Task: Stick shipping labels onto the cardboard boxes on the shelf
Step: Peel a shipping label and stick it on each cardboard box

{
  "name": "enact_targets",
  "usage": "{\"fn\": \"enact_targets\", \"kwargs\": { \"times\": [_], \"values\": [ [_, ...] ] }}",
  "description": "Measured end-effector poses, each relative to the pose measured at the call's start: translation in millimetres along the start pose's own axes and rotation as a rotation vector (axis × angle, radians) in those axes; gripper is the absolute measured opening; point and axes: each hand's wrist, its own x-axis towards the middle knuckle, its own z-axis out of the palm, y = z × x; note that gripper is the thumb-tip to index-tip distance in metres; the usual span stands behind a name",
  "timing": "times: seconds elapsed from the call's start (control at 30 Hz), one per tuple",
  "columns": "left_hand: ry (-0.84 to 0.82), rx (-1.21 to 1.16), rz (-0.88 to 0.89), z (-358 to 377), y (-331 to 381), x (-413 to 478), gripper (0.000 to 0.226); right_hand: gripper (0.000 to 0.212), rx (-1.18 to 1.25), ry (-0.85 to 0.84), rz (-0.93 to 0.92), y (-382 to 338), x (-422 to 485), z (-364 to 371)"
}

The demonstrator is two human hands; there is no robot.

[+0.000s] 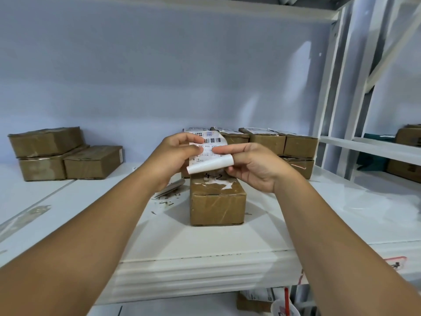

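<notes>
Item: shipping label (210, 142), held just above the front box (217, 205). Our left hand (173, 153) and right hand (252, 166) both pinch it, its lower edge curling. Done: rear boxes (262, 139) carry labels. Outstanding, we judge: the front box and the left stack (63, 156), apparently bare.

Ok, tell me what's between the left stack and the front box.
Head view: a curled backing strip and paper scraps beside the front box; otherwise bare shelf up to the left stack.

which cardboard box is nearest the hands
The lone box at front centre, just below the left hand and right hand, handwriting on top; the labelled boxes behind and left pile sit farther.
</notes>
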Motion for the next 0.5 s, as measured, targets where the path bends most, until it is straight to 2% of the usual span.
{"fn": "enact_targets", "kwargs": {
  "times": [0.13,0.27,0.5],
  "values": [
    [-0.061,0.114,0.076,-1.3,-2.5,-3.3,0.033,0.023,0.003,0.022,0.039,-2.3,-1.8,-2.0],
    [0.007,0.259,0.112,0.0,-10.6,0.4,0.042,0.024,0.049,0.054,0.06,-4.9,-4.3,-2.6],
    [0.05,0.097,0.06,-3.4,-12.2,3.2,0.035,0.01,0.045,0.105,0.164,-6.6,-8.4,0.9]
  ]
}}
